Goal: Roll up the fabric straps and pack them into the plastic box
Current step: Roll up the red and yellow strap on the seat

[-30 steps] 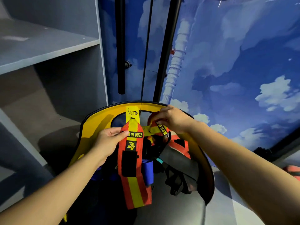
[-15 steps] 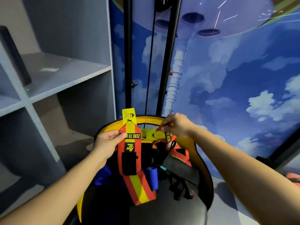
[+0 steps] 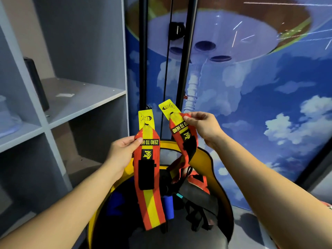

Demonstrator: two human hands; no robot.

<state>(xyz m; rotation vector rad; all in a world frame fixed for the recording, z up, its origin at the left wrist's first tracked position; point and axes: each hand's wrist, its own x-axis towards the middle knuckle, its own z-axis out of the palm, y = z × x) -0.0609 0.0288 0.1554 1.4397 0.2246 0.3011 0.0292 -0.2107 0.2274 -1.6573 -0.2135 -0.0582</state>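
Note:
Two red-and-yellow fabric straps printed "ZERO TO HERO" hang in front of me, each with a yellow tab on top. My left hand pinches the left strap near its top edge; that strap hangs straight down, its lower end free. My right hand pinches the upper end of the right strap, which curves down into the yellow-rimmed open container below. No plastic box is identifiable in view.
Inside the container lie black straps, a blue roll and more red fabric. A grey shelf unit stands on the left. Black vertical poles and a blue sky mural rise behind.
Both hands have risen, lifting the straps up out of the container. The right strap, bunched at the rim before, now hangs from my right hand. The view has tilted upward.

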